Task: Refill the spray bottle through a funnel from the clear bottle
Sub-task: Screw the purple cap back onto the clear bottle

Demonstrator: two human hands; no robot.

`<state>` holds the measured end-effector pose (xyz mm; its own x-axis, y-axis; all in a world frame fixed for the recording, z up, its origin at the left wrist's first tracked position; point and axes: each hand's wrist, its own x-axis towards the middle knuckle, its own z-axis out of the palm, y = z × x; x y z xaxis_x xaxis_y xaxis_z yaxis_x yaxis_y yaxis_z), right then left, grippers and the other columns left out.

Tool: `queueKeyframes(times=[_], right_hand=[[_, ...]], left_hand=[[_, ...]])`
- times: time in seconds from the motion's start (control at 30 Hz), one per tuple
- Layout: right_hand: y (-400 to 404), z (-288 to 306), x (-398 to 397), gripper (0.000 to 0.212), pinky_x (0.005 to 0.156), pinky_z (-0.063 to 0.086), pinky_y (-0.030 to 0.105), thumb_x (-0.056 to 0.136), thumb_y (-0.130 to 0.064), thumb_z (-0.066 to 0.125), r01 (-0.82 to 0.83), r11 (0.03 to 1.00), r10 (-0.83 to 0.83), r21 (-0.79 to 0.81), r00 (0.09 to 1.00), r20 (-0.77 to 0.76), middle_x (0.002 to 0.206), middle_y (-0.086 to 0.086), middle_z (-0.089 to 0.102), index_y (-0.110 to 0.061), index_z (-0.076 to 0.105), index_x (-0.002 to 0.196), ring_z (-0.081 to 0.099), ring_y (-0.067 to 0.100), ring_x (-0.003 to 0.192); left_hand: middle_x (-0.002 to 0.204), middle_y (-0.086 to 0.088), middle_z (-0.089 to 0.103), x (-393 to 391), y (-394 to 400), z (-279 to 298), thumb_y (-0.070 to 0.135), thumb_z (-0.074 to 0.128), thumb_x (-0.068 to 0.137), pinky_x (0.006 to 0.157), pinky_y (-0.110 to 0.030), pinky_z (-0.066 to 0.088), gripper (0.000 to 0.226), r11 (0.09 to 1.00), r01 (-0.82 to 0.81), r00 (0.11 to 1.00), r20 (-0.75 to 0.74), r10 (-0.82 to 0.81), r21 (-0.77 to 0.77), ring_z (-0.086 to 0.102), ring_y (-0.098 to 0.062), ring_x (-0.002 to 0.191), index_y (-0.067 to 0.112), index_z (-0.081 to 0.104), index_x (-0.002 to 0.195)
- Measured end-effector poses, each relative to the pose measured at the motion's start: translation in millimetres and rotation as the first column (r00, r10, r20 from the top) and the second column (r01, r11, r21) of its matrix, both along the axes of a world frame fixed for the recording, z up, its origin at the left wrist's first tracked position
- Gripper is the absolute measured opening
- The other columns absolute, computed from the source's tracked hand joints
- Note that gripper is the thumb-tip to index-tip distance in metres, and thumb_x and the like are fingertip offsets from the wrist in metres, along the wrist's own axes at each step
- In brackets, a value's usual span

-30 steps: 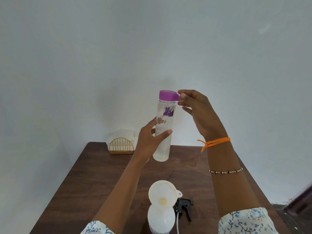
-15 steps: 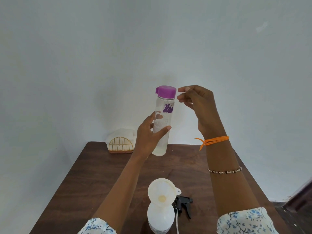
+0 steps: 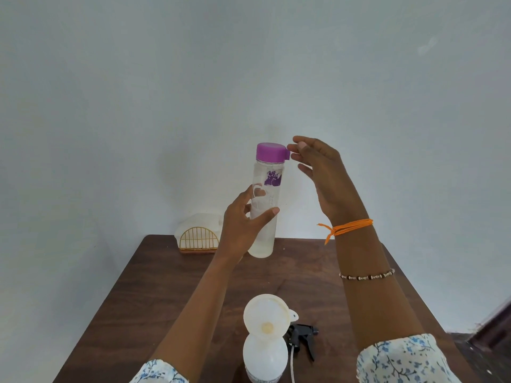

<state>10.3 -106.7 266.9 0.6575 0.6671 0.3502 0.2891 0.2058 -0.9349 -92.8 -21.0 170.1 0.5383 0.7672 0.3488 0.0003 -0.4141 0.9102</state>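
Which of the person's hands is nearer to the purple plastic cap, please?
Right. The right hand has fingertips at the tab of the purple plastic cap; the left hand grips the clear bottle lower down.

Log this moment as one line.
left hand holds clear bottle upright | right hand at purple cap | funnel in spray bottle

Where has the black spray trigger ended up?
In the head view, the spray trigger lies on the table near its front edge, just right of the spray bottle that carries the funnel.
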Motion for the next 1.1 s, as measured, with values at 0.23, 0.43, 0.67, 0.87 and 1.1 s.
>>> queueKeyframes(times=[0.23, 0.43, 0.67, 0.87, 1.1], right_hand=[[2.0, -3.9, -0.7, 0.020, 0.086, 0.046, 0.023, 0.096, -0.016, 0.046, -0.003, 0.999, 0.003, 0.038, 1.000, -0.020, 0.110, 0.003, 0.062, -0.012, 0.060, 0.111, 0.058, 0.019, 0.105], [9.2, -7.0, 5.8, 0.048, 0.087, 0.048, 0.022, 0.084, -0.023, 0.065, -0.107, 0.989, 0.116, -0.099, 0.989, 0.092, 0.121, 0.007, 0.058, -0.013, 0.049, 0.129, 0.056, 0.018, 0.109], [14.4, -13.8, 12.2, 0.033, 0.082, 0.051, 0.020, 0.087, -0.016, 0.061, -0.191, 0.981, 0.194, -0.041, 0.977, 0.092, 0.113, 0.009, 0.061, -0.008, 0.057, 0.118, 0.057, 0.016, 0.099], [13.3, -20.0, 17.9, 0.034, 0.091, 0.048, 0.027, 0.085, -0.017, 0.061, -0.315, 0.948, 0.316, 0.050, 0.949, -0.010, 0.118, 0.013, 0.060, -0.010, 0.057, 0.118, 0.056, 0.023, 0.109], [16.0, -20.9, 13.8, 0.030, 0.079, 0.049, 0.016, 0.088, -0.007, 0.058, -0.269, 0.960, 0.271, 0.078, 0.963, -0.007, 0.107, 0.001, 0.061, -0.009, 0.056, 0.117, 0.058, 0.008, 0.095]], left_hand=[[0.131, 0.005, 0.053, 0.7, 1.2, 2.3, 0.032, 0.070, 0.080, 0.083, -0.022, 0.042, 0.054, 1.000, -0.010, 1.000, -0.011, 0.010, 0.020, 0.049, -0.006, 0.101, 0.027, 0.046, 0.128], [0.122, 0.012, 0.053, -1.3, 0.1, 2.7, 0.033, 0.070, 0.079, 0.078, -0.013, 0.041, 0.050, 1.000, 0.011, 1.000, -0.022, -0.011, 0.024, 0.050, -0.006, 0.098, 0.030, 0.047, 0.123], [0.127, 0.009, 0.054, -5.6, 6.5, 0.1, 0.041, 0.066, 0.079, 0.088, -0.030, 0.049, 0.047, 0.977, 0.184, 0.979, -0.071, -0.193, -0.111, 0.055, -0.013, 0.109, 0.033, 0.046, 0.121], [0.130, 0.005, 0.054, -11.9, 14.8, -4.2, 0.030, 0.058, 0.087, 0.096, -0.037, 0.049, 0.044, 0.889, 0.408, 0.897, -0.091, -0.433, -0.209, 0.055, -0.018, 0.116, 0.032, 0.042, 0.128], [0.131, 0.003, 0.051, 3.8, 5.4, -11.1, 0.040, 0.061, 0.084, 0.097, -0.038, 0.048, 0.055, 0.952, 0.288, 0.948, -0.108, -0.299, -0.105, 0.053, -0.017, 0.114, 0.027, 0.037, 0.132]])
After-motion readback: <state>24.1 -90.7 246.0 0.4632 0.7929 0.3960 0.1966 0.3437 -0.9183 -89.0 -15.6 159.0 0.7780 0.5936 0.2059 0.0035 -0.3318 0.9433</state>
